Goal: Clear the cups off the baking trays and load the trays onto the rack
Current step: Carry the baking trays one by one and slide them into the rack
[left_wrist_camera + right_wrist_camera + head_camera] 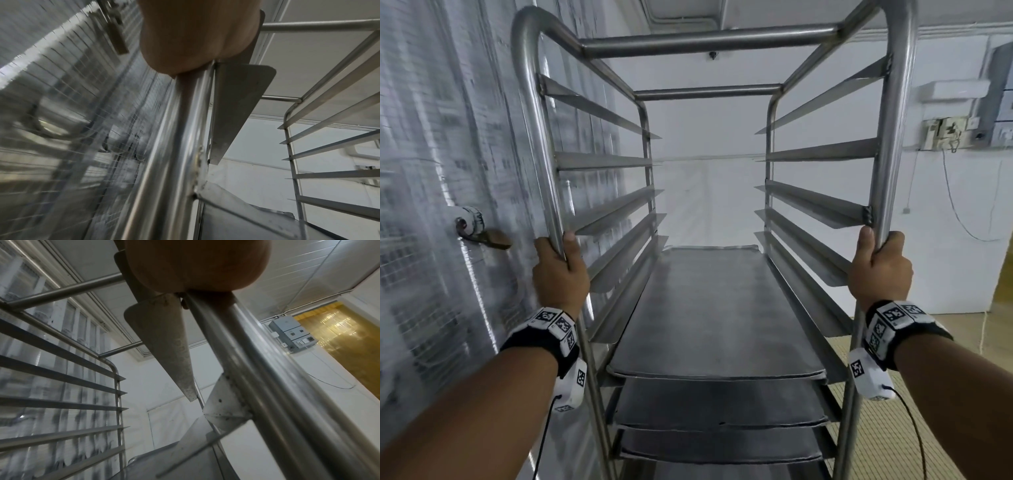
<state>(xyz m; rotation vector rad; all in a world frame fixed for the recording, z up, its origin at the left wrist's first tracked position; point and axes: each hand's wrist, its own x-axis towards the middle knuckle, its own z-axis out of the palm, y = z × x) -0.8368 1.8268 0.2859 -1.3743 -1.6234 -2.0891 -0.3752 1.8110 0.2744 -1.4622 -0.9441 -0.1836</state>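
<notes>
From the head view, the left hand (560, 270) at 9 o'clock and the right hand (878, 270) at 3 o'clock each wrap their fingers tight around a front post of the steel rack (709, 39). The dark flat trays (712, 308) lie stacked on the lower rails, toward 6 o'clock; the upper rails are free. A wire-mesh door (431, 171) stands close at the left.

In the left wrist view, the palm closes over the shiny round post (174, 146), with thin angled rails at 3 o'clock.

In the right wrist view, the palm grips the smooth tube (257, 369); a yellow strip curtain (339, 345) hangs at 2 o'clock.
</notes>
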